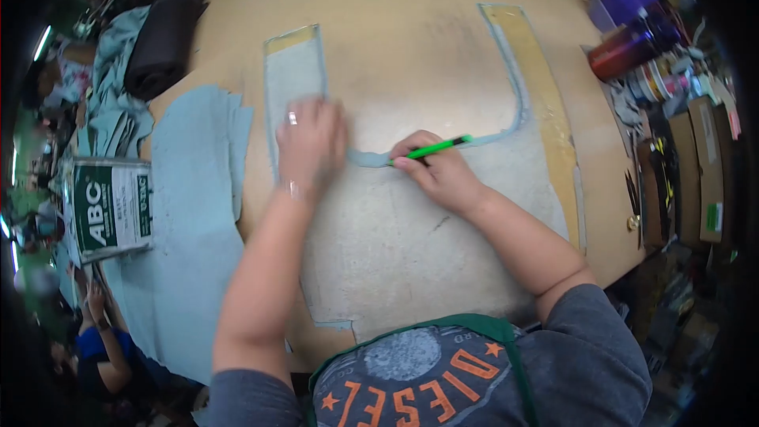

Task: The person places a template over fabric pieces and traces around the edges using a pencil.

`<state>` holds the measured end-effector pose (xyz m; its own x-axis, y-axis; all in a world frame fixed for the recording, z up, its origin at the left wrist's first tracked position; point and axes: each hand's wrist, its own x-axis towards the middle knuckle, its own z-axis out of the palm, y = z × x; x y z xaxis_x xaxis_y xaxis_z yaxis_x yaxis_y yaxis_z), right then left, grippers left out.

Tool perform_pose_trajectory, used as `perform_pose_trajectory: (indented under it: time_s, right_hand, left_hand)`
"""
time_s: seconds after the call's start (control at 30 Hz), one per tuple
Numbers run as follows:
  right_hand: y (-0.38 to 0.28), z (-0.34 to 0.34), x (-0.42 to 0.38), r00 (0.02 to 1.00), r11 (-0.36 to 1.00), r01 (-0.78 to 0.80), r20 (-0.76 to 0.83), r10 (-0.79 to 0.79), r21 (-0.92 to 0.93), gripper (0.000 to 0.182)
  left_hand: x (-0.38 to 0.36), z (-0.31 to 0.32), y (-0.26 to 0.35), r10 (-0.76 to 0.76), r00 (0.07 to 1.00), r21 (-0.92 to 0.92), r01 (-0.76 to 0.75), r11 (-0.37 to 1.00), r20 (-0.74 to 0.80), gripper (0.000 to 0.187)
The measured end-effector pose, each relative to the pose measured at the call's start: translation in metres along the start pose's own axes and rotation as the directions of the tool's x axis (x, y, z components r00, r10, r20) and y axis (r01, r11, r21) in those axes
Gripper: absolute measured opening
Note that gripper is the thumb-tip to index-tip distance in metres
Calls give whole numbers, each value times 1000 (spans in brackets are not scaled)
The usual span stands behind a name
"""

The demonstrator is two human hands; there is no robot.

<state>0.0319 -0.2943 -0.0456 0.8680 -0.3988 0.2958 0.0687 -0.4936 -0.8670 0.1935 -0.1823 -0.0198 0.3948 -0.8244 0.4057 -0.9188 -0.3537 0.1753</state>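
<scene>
Cutting is the step we judge to be in hand: on the worktop (411, 39) our left hand (310, 145) lies flat, fingers spread, on the pale blue sheet (411, 229), while our right hand (441, 172) has its fingers closed around the green knife (433, 147), tip at the sheet's far edge. Next, we judge, calls for a steady pull along that curved edge, the sheet pinned.

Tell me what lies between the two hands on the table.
In the head view, a short stretch of the grey-blue material lies between the left hand and right hand, with its curved cut edge; nothing else.
</scene>
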Motion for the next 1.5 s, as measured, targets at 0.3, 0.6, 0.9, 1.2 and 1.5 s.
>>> perform_pose_trajectory:
  time_s: [0.3, 0.6, 0.9, 1.2, 1.5]
  right_hand:
    - [6, -11, 1, 998, 998, -60, -10, 60, -11, 13]
    - [34, -121, -26, 952, 954, -299, -81, 297, -24, 15]
    - [77, -203, 28, 858, 864, -415, 192, 476, -283, 13]
    - [102, -223, 140, 702, 826, -519, 443, 558, -219, 14]
    - [171, -237, 228, 866, 904, -404, 262, 427, -138, 12]
  left_hand:
    - [-87, -3, 140, 128, 879, -142, -69, 987, 460, 61]
    - [-87, -6, 144, 100, 871, -95, -61, 994, 481, 67]
    - [-86, -6, 145, 90, 865, -95, -50, 994, 494, 66]
    - [-84, -6, 144, 91, 870, -110, -43, 993, 484, 65]
    - [-86, -1, 143, 91, 886, -104, -49, 993, 454, 65]
